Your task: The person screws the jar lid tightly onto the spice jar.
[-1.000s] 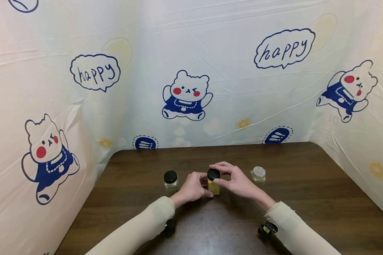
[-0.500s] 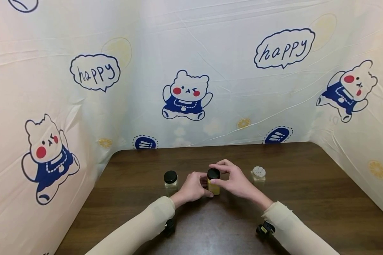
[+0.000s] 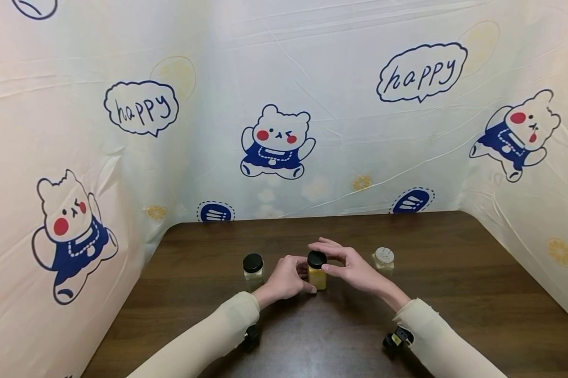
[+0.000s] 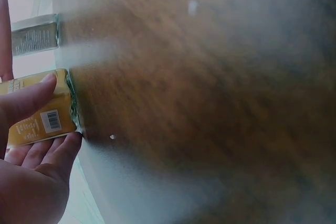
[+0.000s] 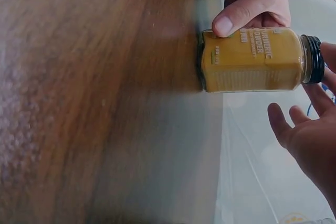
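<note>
A glass spice jar of yellow powder stands upright on the table; in the right wrist view its label partly reads turmeric powder. Around the lower body of this jar, my left hand grips with the thumb in front and the fingers behind. At the black lid, my right hand holds the rim between thumb and fingers. The lid sits on the jar's neck. Some right fingers, seen in the right wrist view, extend loosely below the lid.
A pale jar with a black lid stands left of my left wrist. Right of my right hand is a jar with a white perforated top. Behind the brown table hangs a printed curtain.
My right hand has shifted its fingers and thumb round the lid, with the wrist tilting slightly back and forth. My left hand and the jar have stayed in place.
</note>
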The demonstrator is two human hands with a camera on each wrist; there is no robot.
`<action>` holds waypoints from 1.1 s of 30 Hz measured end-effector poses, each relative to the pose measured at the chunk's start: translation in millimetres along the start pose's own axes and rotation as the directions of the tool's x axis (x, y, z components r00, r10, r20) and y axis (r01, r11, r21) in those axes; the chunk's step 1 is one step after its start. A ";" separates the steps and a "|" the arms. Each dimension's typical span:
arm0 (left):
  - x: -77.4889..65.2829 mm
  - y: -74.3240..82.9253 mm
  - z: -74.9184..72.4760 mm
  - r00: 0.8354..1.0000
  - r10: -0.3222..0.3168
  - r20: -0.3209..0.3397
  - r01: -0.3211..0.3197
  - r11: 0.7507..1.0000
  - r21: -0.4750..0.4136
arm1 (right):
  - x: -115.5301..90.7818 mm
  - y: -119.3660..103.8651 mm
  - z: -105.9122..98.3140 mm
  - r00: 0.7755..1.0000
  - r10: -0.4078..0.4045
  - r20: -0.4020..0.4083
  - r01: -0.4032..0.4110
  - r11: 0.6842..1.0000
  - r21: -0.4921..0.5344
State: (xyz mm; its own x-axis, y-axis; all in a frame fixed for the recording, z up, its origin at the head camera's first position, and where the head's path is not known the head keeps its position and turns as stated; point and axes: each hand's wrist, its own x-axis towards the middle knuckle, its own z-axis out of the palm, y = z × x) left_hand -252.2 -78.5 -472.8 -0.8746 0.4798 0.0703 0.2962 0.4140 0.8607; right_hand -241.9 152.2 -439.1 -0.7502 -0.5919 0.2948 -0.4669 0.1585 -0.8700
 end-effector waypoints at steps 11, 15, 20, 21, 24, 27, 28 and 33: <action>-2.4 0.7 1.0 1.000 0.004 -0.005 -0.004 1.000 0.000 | 0.2 0.8 2.5 1.000 0.026 -0.008 -0.026 0.999 -0.033; -1.2 0.1 -0.3 1.000 0.009 0.004 -0.009 1.000 -0.009 | 1.6 -0.2 3.2 0.999 0.008 -0.034 -0.011 0.997 -0.082; -0.4 0.8 -1.3 1.000 0.007 0.010 -0.007 1.000 -0.009 | 2.1 -0.7 4.7 0.997 -0.007 -0.074 -0.005 0.989 -0.148; -0.6 1.2 -1.3 1.000 0.005 0.010 -0.005 1.000 -0.007 | 2.1 -0.8 5.2 0.997 -0.005 -0.080 -0.007 0.988 -0.157; -0.8 1.6 -1.1 1.000 -0.003 0.007 0.003 1.000 0.000 | 1.8 -1.7 6.8 0.996 0.004 -0.094 -0.020 0.984 -0.177; -1.0 1.4 -0.8 1.000 -0.003 0.003 0.003 1.000 -0.001 | 1.7 -3.2 8.0 0.994 0.009 -0.107 -0.030 0.980 -0.195; -1.1 1.2 -0.8 1.000 0.000 0.001 0.000 1.000 -0.001 | 1.7 -3.7 8.2 0.994 0.009 -0.111 -0.031 0.979 -0.200; -1.2 1.6 -0.6 1.000 0.001 0.000 -0.001 1.000 -0.004 | 1.8 -5.4 8.4 0.992 0.005 -0.125 -0.034 0.974 -0.226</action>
State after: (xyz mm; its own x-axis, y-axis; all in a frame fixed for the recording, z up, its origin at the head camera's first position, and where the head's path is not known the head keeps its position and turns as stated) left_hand -250.9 -78.8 -471.2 -0.8743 0.4800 0.0717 0.2957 0.4098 0.8629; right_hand -236.7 143.7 -437.2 -0.8054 -0.4872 0.3374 -0.5350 0.3529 -0.7676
